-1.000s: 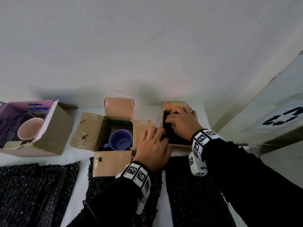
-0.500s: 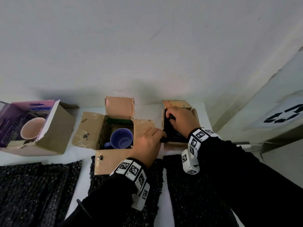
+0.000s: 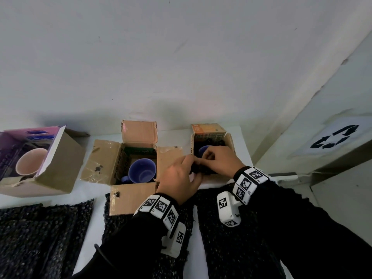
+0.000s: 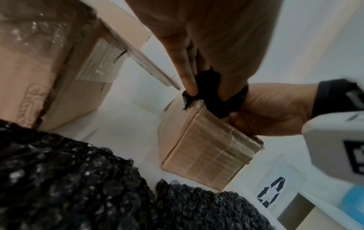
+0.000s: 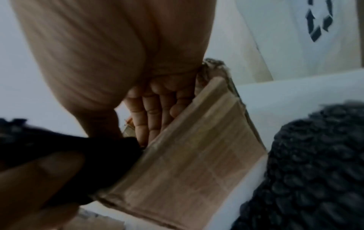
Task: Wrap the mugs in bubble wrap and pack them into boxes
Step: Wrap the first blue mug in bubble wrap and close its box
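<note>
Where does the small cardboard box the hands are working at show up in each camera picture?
Head: small box right of centre, behind both hands.
Left wrist: centre right, below the fingers.
Right wrist: lower centre, tilted.
Shared landmark: the black recycling symbol, to the right in every view.

Your white desk (image 3: 96,198) runs up to the wall. Take the middle cardboard box (image 3: 118,160), flaps open, as your landmark. Left of it, a purple-printed box (image 3: 60,164) lies on its side on the desk. Right of it stands a smaller brown box (image 3: 211,135), near the desk's right edge. In front of the middle box, black bubble wrap sheets lie flat: one at front left (image 3: 40,234), one under its near flap (image 3: 112,228), one at front right (image 3: 217,248).
</note>
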A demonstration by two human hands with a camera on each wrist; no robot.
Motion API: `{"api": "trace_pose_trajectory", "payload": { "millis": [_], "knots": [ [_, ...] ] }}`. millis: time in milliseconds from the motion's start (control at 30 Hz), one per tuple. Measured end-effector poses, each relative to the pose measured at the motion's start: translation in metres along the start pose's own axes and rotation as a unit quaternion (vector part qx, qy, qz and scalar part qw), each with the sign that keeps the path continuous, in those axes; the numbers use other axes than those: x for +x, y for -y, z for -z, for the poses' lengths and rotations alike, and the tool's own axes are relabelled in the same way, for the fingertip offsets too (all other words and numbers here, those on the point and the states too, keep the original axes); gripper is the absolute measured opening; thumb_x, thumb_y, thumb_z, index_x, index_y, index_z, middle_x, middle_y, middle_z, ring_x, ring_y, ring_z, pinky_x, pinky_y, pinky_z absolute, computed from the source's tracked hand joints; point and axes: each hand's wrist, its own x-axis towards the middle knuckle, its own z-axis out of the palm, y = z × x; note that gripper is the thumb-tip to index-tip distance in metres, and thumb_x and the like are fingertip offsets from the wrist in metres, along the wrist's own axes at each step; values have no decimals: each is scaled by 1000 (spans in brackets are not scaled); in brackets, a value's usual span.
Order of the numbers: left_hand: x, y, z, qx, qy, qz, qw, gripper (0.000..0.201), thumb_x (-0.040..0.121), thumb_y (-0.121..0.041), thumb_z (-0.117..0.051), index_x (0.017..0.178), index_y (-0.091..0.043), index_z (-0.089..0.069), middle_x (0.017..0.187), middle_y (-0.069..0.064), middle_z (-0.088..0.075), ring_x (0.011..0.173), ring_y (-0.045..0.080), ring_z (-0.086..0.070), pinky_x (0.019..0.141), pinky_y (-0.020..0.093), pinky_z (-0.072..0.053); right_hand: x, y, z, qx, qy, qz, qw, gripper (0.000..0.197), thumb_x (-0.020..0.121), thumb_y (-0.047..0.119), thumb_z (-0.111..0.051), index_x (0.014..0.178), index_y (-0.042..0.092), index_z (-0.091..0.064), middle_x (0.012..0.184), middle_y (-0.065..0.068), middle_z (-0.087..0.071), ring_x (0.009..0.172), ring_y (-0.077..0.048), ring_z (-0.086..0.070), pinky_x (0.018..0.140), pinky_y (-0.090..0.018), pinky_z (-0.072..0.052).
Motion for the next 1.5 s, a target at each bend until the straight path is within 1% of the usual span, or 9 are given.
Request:
{"api": "trace_pose_trajectory", "payload": {
  "millis": [200, 367, 533, 700, 800, 900, 1100, 1233, 1500],
  "knots": [
    [-8, 6, -5, 44, -55, -33, 997, 24, 81, -19, -65, 105, -16, -67, 107, -1, -61, 100, 17, -52, 89, 22, -39, 5, 5, -5, -38, 14, 49, 998, 17, 84, 19, -68, 98, 26, -75, 102, 7, -72, 95, -9, -64, 91, -33, -51],
    [-8, 15, -5, -5, -24, -23, 999, 28, 87, -34, -59, 106, -15, -68, 106, -2, -62, 96, 14, -57, 80, 32, -51, 3, 12, -3, -254, 27, 42, 966, 30, 95, 31, -45, 110, 45, -67, 122, 4, -47, 113, -24, -38, 95, -43, -35],
    [-6, 17, -5, 67, -13, -62, 996, 32, 92, -35, -46, 99, -20, -74, 107, -2, -60, 96, 16, -53, 77, 34, -50, 2, 17, 0, -353, 30, 95, 930, 31, 95, 33, -45, 120, 41, -62, 120, -1, -43, 112, -25, -38, 92, -41, -33],
    [-6, 20, -4, 186, -19, -96, 978, 30, 87, -38, -48, 98, -33, -74, 98, -8, -61, 92, 22, -49, 75, 40, -43, -9, 4, 3, -89, 73, 41, 992, 20, 97, 22, -48, 114, 24, -58, 114, 1, -61, 100, -17, -58, 83, -33, -45],
    [0, 20, -1, 188, -40, -78, 978, 23, 83, -41, -56, 97, -32, -73, 90, -11, -68, 91, 21, -55, 79, 38, -35, -14, 3, 5, -41, 53, -4, 998, 15, 89, 37, -62, 95, 23, -60, 91, 2, -66, 80, -10, -59, 74, -29, -47],
    [4, 21, 4, 179, -30, -68, 981, 29, 82, -45, -57, 105, -30, -68, 84, -11, -70, 94, 18, -57, 82, 35, -30, -13, 7, 7, 38, 79, -40, 995, 20, 75, 24, -81, 88, 22, -65, 81, 4, -67, 74, -7, -61, 70, -21, -48],
    [7, 24, 10, 133, -20, -82, 987, 25, 83, -38, -51, 95, -30, -70, 85, -12, -68, 91, 17, -57, 78, 37, -37, -8, 10, 3, 46, -30, -5, 998, 27, 65, 3, -81, 72, 24, -65, 80, 0, -70, 77, -15, -66, 77, -36, -56],
    [3, 27, 6, 164, -49, -49, 984, 21, 81, -45, -55, 88, -36, -73, 95, -14, -63, 95, 18, -52, 82, 39, -34, -14, 20, -6, -121, 16, 86, 989, 20, 78, 8, -64, 89, 21, -75, 103, 4, -70, 107, -15, -58, 94, -34, -44],
    [2, 20, 3, 215, 10, -84, 973, 31, 86, -52, -48, 97, -36, -73, 108, -10, -59, 102, 21, -50, 85, 40, -32, -14, 0, -9, -239, 101, 36, 965, 33, 92, 17, -47, 110, 34, -69, 133, 5, -52, 133, -21, -30, 88, -34, -12]
  ]
}}
